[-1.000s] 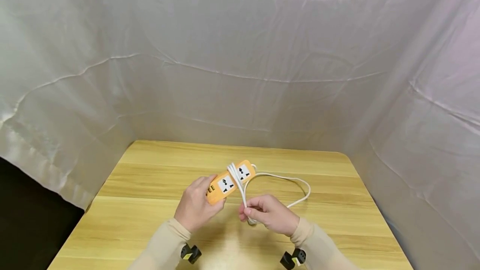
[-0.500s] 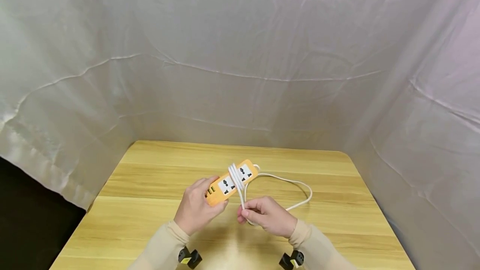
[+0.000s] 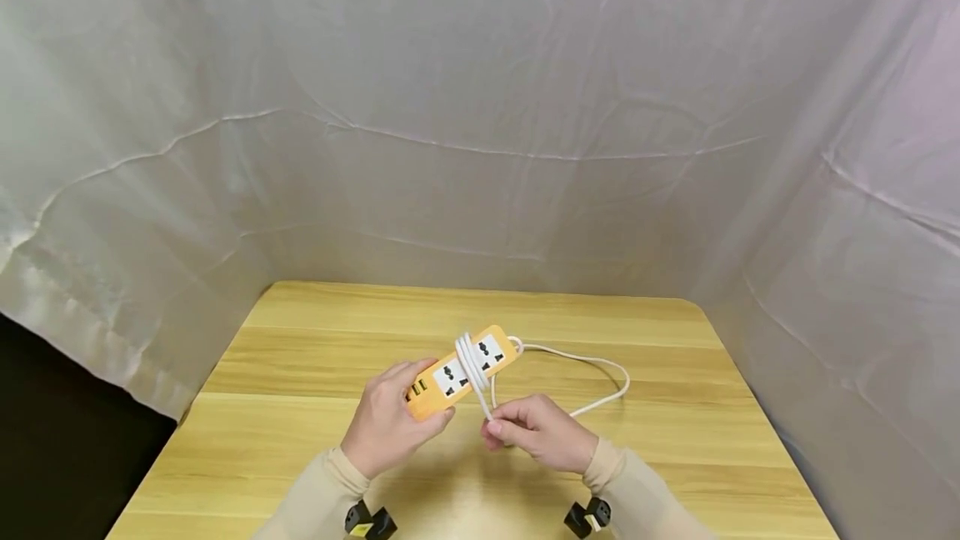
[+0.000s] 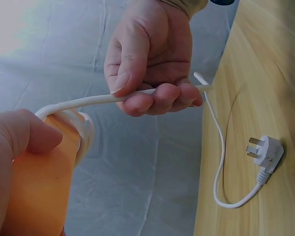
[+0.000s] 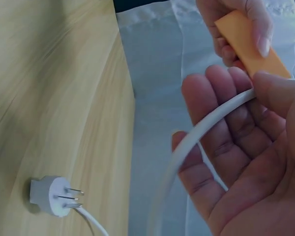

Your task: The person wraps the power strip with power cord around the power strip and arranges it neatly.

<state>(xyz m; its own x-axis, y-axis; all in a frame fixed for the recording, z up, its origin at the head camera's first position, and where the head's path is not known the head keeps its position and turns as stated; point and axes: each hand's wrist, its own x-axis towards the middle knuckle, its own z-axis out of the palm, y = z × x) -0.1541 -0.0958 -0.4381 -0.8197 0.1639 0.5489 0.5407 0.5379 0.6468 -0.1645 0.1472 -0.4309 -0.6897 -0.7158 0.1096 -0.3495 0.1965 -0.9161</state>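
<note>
An orange power strip with white socket panels is held by its near end in my left hand, thumb and fingers on opposite edges. White cord wraps round the strip's middle in several turns. From these turns the cord runs taut to my right hand, which pinches it between thumb and fingers. The rest of the cord makes a loose loop to the right. In the left wrist view, the white three-pin plug lies on the table; the right hand hides it in the head view.
The wood-grain table has rounded far corners. Grey cloth hangs behind it and along both sides. A dark area shows at the lower left. Black wrist cameras are on both sleeves.
The strip has turned slightly, and its near end has shifted down and left with the left hand. The right hand moves slightly right, still pinching the cord. The loose loop reaches a little farther right.
</note>
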